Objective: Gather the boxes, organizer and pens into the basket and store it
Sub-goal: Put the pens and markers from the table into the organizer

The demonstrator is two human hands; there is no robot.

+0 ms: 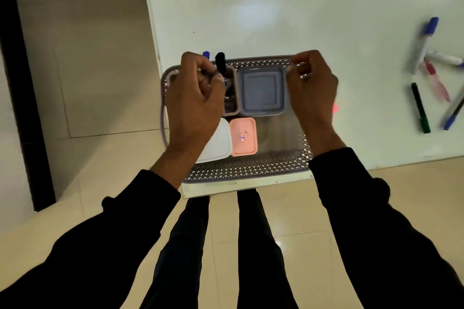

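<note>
A lattice-walled basket (251, 170) sits at the near left corner of the white table (301, 20). Inside lie a grey-blue box (262, 90), a pink box (243, 137) and a white box (218, 143), partly under my left wrist. My left hand (193, 103) grips a black marker (221, 64) standing in the narrow organizer (232, 108) at the basket's back left. A blue pen cap (206, 54) pokes up behind that hand. The curled fingers of my right hand (313, 88) are on the basket's far right rim.
Several loose pens lie on the table's right side: a blue-capped marker (426, 37), a red one (435, 80), a green-capped one (420, 108) and a blue pen (453, 115). The table edge runs just in front of the basket. Tiled floor lies left and below.
</note>
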